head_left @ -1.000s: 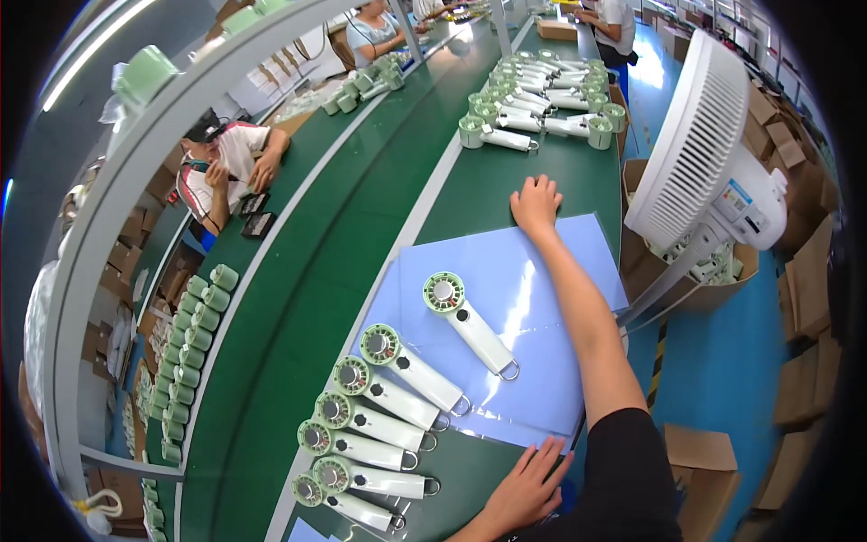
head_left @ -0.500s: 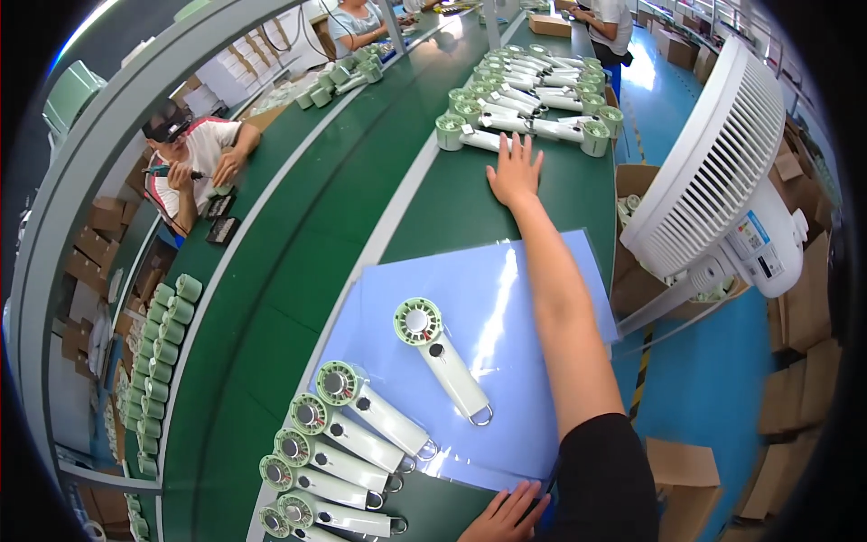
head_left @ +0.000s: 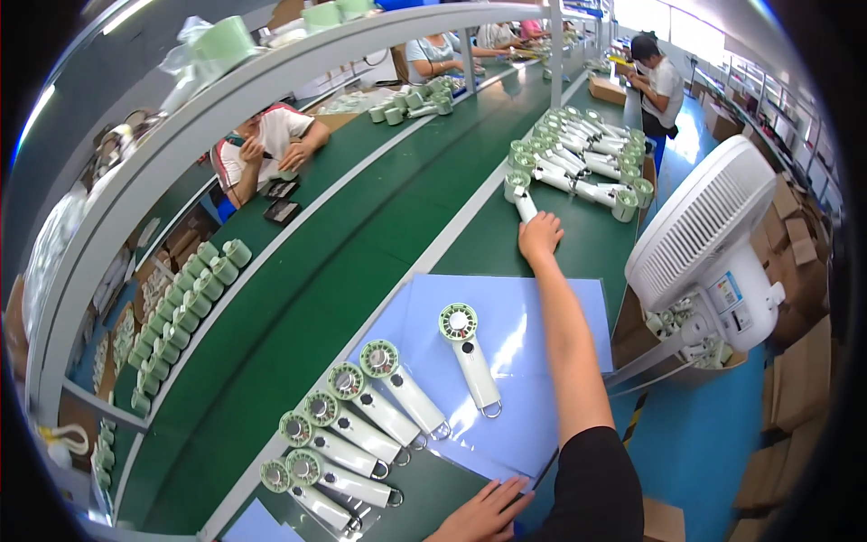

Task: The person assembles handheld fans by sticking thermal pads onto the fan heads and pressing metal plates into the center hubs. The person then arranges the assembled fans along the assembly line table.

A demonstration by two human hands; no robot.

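Just above the centre of the frame, the right hand (head_left: 542, 237) has its fingers curled around the lower end of a handheld fan (head_left: 525, 207); the fan's round pale-green head points away from it. At the bottom edge, the left hand (head_left: 488, 513) is released, holding nothing, its fingers laid flat by the lower edge of glossy blue sheets (head_left: 522, 425). Between the hands, left of the right forearm, a single fan (head_left: 473, 366) lies on the sheets: smooth white handle, dark round button, wire loop at its end, silver disc within a slotted green ring. Six similar fans (head_left: 411, 398) fan out at lower left. All rest on a matte green bench (head_left: 483, 246). Upper right, more fans (head_left: 578, 149) crowd together; a ribbed white plastic pedestal fan (head_left: 703, 226) stands at right.
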